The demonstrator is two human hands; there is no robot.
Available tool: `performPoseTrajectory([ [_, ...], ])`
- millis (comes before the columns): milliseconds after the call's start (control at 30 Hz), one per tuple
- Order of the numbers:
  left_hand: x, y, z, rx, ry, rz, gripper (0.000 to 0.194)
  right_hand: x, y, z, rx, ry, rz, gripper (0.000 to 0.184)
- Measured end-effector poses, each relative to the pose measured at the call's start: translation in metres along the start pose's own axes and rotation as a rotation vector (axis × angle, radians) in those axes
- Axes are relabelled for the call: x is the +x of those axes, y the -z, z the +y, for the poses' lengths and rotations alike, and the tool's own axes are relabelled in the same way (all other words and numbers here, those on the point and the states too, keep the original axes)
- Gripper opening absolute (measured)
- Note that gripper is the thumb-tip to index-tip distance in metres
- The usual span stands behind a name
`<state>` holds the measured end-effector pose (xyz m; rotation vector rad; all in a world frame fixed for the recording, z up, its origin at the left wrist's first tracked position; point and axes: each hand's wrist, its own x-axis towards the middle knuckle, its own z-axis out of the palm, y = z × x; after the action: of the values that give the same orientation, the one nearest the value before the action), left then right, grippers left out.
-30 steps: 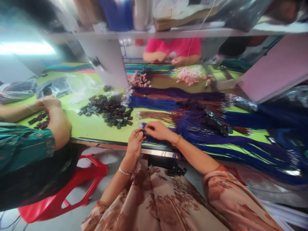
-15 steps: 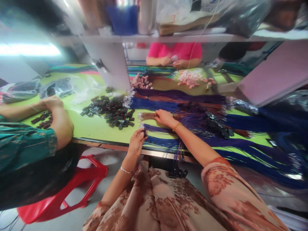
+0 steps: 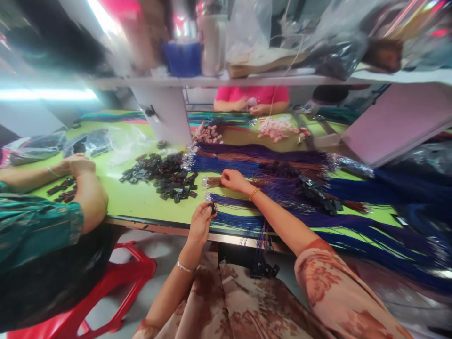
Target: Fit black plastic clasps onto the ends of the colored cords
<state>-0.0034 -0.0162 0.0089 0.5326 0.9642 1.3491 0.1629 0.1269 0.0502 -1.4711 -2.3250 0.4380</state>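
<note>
My left hand (image 3: pixel 201 219) is closed at the table's front edge, a small black plastic connector housing (image 3: pixel 212 208) pinched between thumb and fingers. My right hand (image 3: pixel 235 181) lies over a bundle of brown wires (image 3: pixel 213 182), its fingers bent and pressed together at the strands. Whether a single wire is between those fingertips is too small to tell. Metal terminals tip the left ends of the wires. Below them run bundles of purple wires (image 3: pixel 229 201) and blue wires (image 3: pixel 231 220). A heap of black connector housings (image 3: pixel 162 172) sits left of my hands.
Joined black connectors (image 3: pixel 319 195) lie on wires at the right; others hang by wires (image 3: pixel 263 268) near my lap. At left, a co-worker's hands (image 3: pixel 81 165) rest near black parts, above a red stool (image 3: pixel 130 282). Pink connectors (image 3: pixel 275 128) lie beyond, before another person. A shelf (image 3: pixel 247 81) crosses above.
The view has tilted up, so the table sits lower in the picture. My right hand has shifted slightly left along the brown wires. My left hand keeps the black connector housing.
</note>
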Motion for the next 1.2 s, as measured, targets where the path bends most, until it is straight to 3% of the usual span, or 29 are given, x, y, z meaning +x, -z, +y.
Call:
performPoseTrajectory([
  [200, -0.001, -0.001, 0.001, -0.001, -0.007, 0.002, 0.036, 0.014, -0.009, -0.041, 0.314, 0.14, 0.03, 0.011],
  [400, -0.001, -0.002, 0.002, -0.005, -0.018, 0.002, 0.035, -0.026, -0.003, -0.046, 0.483, 0.126, 0.07, 0.008],
  [633, 0.002, 0.0, -0.001, -0.018, -0.042, -0.014, 0.027, -0.076, -0.009, -0.047, 0.476, 0.117, 0.066, 0.011],
  [1200, 0.0, -0.003, -0.001, 0.03, -0.038, 0.009, 0.032, -0.082, -0.012, -0.057, 0.335, 0.05, 0.05, 0.011],
])
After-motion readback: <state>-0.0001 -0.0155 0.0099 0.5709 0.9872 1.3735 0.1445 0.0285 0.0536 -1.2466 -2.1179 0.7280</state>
